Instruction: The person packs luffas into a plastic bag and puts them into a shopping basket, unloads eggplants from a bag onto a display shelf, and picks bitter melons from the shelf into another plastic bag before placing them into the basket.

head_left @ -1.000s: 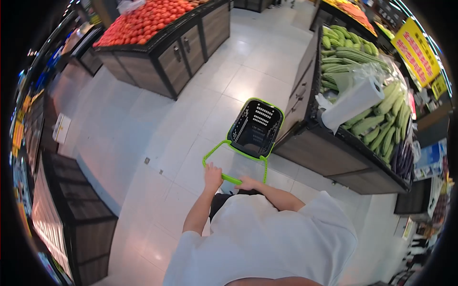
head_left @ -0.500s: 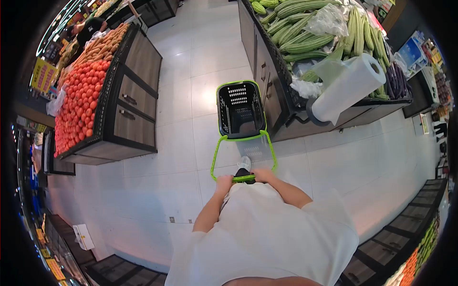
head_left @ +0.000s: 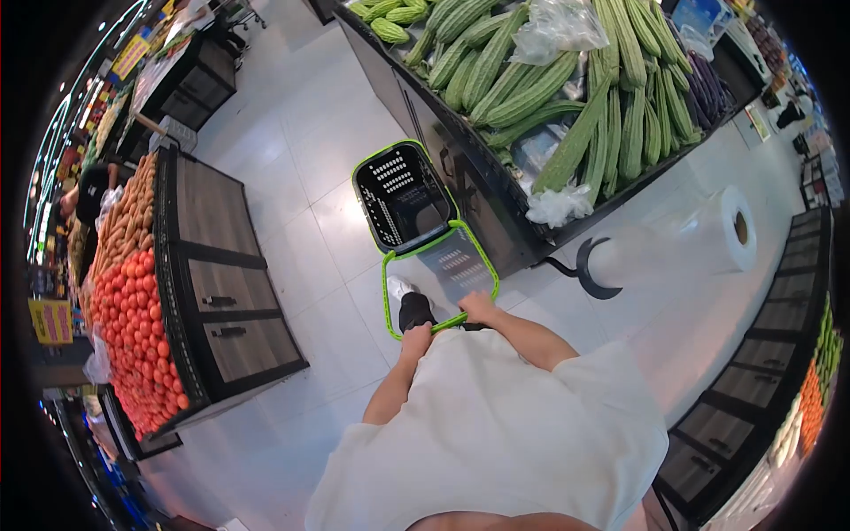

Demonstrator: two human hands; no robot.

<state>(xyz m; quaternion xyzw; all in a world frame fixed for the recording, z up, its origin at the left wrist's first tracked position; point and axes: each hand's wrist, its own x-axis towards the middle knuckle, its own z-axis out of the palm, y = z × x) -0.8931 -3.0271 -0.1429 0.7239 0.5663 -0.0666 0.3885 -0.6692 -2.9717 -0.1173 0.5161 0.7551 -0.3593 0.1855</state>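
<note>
The basket (head_left: 405, 203) has shifted left in view since earlier, with the long green gourds (head_left: 522, 93) now at its far right. It lies beyond the left hand (head_left: 416, 340) and right hand (head_left: 479, 308), whose fingers curl around its green handle (head_left: 386, 288).

We're seeing open floor (head_left: 301, 159) stretching far between the tomato stand (head_left: 212, 239) on the left and the gourd stand (head_left: 390, 88) on the right. The gourd stand is crowding the basket (head_left: 412, 208) on its right, while the bag roll (head_left: 673, 248) is jutting across our near right.
</note>
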